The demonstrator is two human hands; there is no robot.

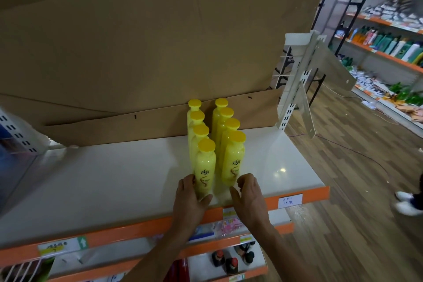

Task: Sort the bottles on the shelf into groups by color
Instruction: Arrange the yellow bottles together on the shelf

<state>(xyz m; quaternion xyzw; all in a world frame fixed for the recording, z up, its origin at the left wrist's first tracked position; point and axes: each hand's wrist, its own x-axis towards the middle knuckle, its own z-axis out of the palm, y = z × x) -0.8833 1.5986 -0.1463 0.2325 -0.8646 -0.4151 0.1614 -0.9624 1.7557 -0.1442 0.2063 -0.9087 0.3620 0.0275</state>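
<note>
Several yellow bottles with yellow caps stand in two rows on the white shelf [114, 178], running from the front towards the cardboard backing. My left hand [191, 197] wraps around the base of the front left yellow bottle [205, 171]. My right hand [248, 192] hovers just in front of the front right yellow bottle [232, 160], fingers curled and apart, holding nothing. No bottles of another color stand on this shelf.
Brown cardboard [137, 41] backs the shelf. An orange front edge [315, 193] carries price labels. Lower shelves hold dark-capped bottles [231, 263] and packets. A white bracket [299, 98] stands at the right. Across the aisle are stocked shelves [389, 46], and a person's white shoes [407, 201].
</note>
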